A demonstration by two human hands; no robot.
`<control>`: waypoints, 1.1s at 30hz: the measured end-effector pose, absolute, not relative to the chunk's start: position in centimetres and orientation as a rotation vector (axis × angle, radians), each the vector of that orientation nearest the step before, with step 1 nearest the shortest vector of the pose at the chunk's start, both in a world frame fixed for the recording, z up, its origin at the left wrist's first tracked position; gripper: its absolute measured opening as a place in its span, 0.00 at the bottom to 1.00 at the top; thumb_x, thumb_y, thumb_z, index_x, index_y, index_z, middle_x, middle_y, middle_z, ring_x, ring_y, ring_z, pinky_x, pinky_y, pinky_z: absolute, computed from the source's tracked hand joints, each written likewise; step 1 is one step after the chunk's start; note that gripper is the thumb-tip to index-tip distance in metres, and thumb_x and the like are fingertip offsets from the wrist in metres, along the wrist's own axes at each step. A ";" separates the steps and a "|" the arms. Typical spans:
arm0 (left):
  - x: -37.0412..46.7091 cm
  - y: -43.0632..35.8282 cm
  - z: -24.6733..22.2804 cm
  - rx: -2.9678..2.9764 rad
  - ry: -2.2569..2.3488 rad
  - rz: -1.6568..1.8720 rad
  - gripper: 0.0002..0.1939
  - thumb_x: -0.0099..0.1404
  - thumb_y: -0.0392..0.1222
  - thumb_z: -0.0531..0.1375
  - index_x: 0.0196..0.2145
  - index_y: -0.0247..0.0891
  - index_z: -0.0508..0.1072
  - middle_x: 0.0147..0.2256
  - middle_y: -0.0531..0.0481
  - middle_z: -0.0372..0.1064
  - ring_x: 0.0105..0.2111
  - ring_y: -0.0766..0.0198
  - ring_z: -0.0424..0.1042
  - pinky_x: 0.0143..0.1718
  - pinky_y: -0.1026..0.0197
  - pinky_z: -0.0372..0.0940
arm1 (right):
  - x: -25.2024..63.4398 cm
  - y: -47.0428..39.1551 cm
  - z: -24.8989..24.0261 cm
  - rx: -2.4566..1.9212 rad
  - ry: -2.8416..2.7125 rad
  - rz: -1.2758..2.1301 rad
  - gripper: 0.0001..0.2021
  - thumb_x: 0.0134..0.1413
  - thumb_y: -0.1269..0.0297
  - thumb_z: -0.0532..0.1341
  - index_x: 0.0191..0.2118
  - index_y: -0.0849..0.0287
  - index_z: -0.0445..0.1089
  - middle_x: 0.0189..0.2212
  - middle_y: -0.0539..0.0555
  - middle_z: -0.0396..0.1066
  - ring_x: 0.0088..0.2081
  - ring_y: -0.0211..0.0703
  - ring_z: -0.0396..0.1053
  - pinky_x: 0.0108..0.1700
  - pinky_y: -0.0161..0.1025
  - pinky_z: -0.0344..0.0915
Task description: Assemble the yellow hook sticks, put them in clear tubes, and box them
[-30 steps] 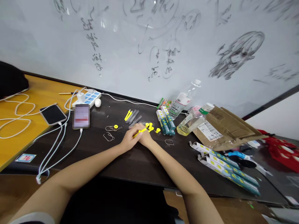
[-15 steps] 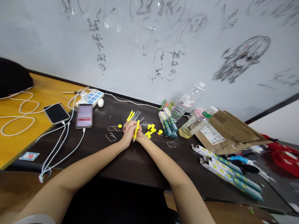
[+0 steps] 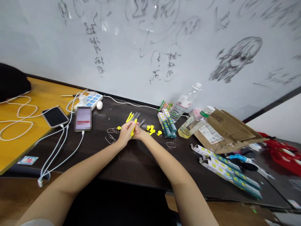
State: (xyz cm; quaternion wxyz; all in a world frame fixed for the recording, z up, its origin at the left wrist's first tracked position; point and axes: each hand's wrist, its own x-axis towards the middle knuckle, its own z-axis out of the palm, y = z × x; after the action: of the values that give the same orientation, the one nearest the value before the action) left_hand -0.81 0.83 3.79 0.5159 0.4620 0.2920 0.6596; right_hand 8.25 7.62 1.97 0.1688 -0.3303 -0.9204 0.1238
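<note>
My left hand (image 3: 126, 133) and my right hand (image 3: 139, 132) meet above the dark desk, both closed about a thin yellow plastic rod (image 3: 133, 128). The left fingers and thumb pinch it from the left; the right fingers are partly hidden behind it. Just beyond lie more yellow rods (image 3: 129, 117) and several clear tubes (image 3: 135, 116). Small yellow plastic pieces (image 3: 151, 128) are scattered to the right, with one yellow ring (image 3: 119, 128) to the left. Bent wire loops (image 3: 110, 138) rest left of my hands, and another wire loop (image 3: 171, 144) lies to the right.
Narrow green-and-white boxes (image 3: 167, 124) stand beside a water bottle (image 3: 182, 105) and a bottle of yellowish liquid (image 3: 195, 123). Longer open boxes (image 3: 230, 172) and a brown parcel (image 3: 225, 131) occupy the right. At left are phones (image 3: 55, 117), white cables (image 3: 68, 157) and a power strip (image 3: 92, 100).
My left hand has turned and its fingers now wrap more of the yellow rod, which showed more fully before. The view has shifted slightly, moving the whole scene a little left.
</note>
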 end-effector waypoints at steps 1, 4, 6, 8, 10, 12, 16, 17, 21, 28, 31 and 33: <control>-0.8 0.8 3.8 1.115 0.701 1.586 0.16 0.59 0.52 0.60 0.31 0.33 0.72 0.18 0.55 0.64 0.18 0.71 0.65 0.24 0.67 0.63 | 8.1 7.4 2.2 -0.936 -2.625 0.357 0.03 0.45 0.70 0.63 0.26 0.60 0.68 0.19 0.48 0.61 0.29 0.41 0.63 0.38 0.38 0.64; -0.8 0.6 3.8 1.120 0.705 1.581 0.16 0.59 0.53 0.60 0.33 0.34 0.71 0.17 0.57 0.63 0.16 0.72 0.62 0.22 0.68 0.60 | 8.2 6.7 2.6 -0.924 -2.631 0.366 0.03 0.43 0.71 0.62 0.25 0.60 0.67 0.21 0.49 0.63 0.32 0.42 0.64 0.40 0.40 0.64; -0.8 0.5 3.7 1.143 0.704 1.563 0.17 0.59 0.53 0.60 0.32 0.34 0.71 0.17 0.57 0.63 0.15 0.72 0.62 0.21 0.68 0.60 | 8.8 6.4 2.8 -0.916 -2.597 0.405 0.03 0.42 0.72 0.62 0.25 0.60 0.66 0.24 0.50 0.65 0.34 0.43 0.64 0.41 0.40 0.63; -0.7 0.4 3.7 1.192 0.690 1.536 0.17 0.59 0.54 0.60 0.32 0.34 0.70 0.17 0.57 0.63 0.15 0.72 0.62 0.21 0.67 0.60 | 9.9 6.2 2.9 -0.923 -2.529 0.491 0.04 0.41 0.74 0.60 0.24 0.60 0.64 0.26 0.51 0.67 0.34 0.42 0.65 0.41 0.40 0.63; -0.6 0.4 3.5 1.240 0.678 1.508 0.18 0.60 0.54 0.59 0.32 0.34 0.70 0.17 0.57 0.64 0.16 0.72 0.63 0.21 0.67 0.60 | 11.5 5.9 3.0 -0.949 -2.415 0.611 0.03 0.42 0.74 0.59 0.25 0.60 0.63 0.26 0.50 0.66 0.31 0.39 0.64 0.38 0.38 0.62; -0.5 0.5 3.2 1.254 0.677 1.476 0.18 0.60 0.55 0.59 0.32 0.34 0.69 0.17 0.57 0.64 0.16 0.72 0.63 0.21 0.67 0.60 | 13.4 5.2 3.0 -0.943 -2.228 0.782 0.05 0.44 0.72 0.58 0.31 0.59 0.63 0.26 0.48 0.65 0.28 0.36 0.63 0.33 0.35 0.61; 0.0 1.1 1.9 1.210 0.704 1.337 0.20 0.60 0.56 0.58 0.36 0.34 0.68 0.19 0.56 0.66 0.17 0.71 0.65 0.21 0.67 0.62 | 17.1 2.8 2.3 -0.903 -1.809 1.238 0.13 0.45 0.70 0.58 0.38 0.55 0.56 0.22 0.42 0.63 0.22 0.32 0.61 0.25 0.30 0.57; 0.1 1.2 1.5 1.214 0.723 1.270 0.20 0.60 0.56 0.58 0.36 0.34 0.67 0.19 0.55 0.67 0.17 0.71 0.66 0.21 0.68 0.62 | 17.8 2.1 2.0 -0.893 -1.700 1.325 0.13 0.45 0.70 0.58 0.37 0.54 0.55 0.20 0.41 0.63 0.20 0.32 0.59 0.22 0.29 0.55; 0.5 1.2 0.2 1.325 0.763 0.892 0.22 0.58 0.58 0.60 0.34 0.34 0.65 0.19 0.51 0.70 0.16 0.67 0.69 0.19 0.68 0.62 | 19.2 0.2 0.9 -0.792 -1.384 1.580 0.08 0.47 0.69 0.60 0.34 0.56 0.58 0.15 0.38 0.56 0.16 0.29 0.52 0.19 0.28 0.53; 0.5 1.0 0.2 1.325 0.669 0.737 0.23 0.58 0.60 0.59 0.33 0.36 0.61 0.23 0.49 0.73 0.19 0.65 0.73 0.21 0.66 0.65 | 19.6 0.2 0.8 -0.831 -1.434 1.739 0.10 0.47 0.63 0.65 0.35 0.62 0.68 0.27 0.52 0.73 0.29 0.35 0.71 0.31 0.33 0.68; 0.5 1.2 0.1 1.319 0.676 0.764 0.23 0.57 0.59 0.60 0.31 0.36 0.61 0.22 0.51 0.72 0.18 0.66 0.72 0.21 0.66 0.66 | 19.7 0.1 1.0 -0.813 -1.480 1.769 0.14 0.43 0.64 0.68 0.37 0.61 0.68 0.32 0.53 0.75 0.32 0.37 0.73 0.32 0.34 0.70; 0.5 1.3 -0.1 1.315 0.685 0.770 0.23 0.57 0.59 0.60 0.32 0.36 0.61 0.22 0.52 0.71 0.18 0.67 0.71 0.21 0.65 0.66 | 19.7 -0.1 1.1 -0.797 -1.502 1.752 0.14 0.42 0.65 0.69 0.36 0.61 0.68 0.32 0.53 0.76 0.33 0.37 0.73 0.33 0.35 0.71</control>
State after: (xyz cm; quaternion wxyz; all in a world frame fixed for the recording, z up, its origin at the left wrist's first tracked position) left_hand 0.49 1.28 -0.08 0.6709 0.5836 0.3040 0.3418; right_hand 19.66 -0.06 1.07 0.3429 -0.3066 -0.5779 0.6741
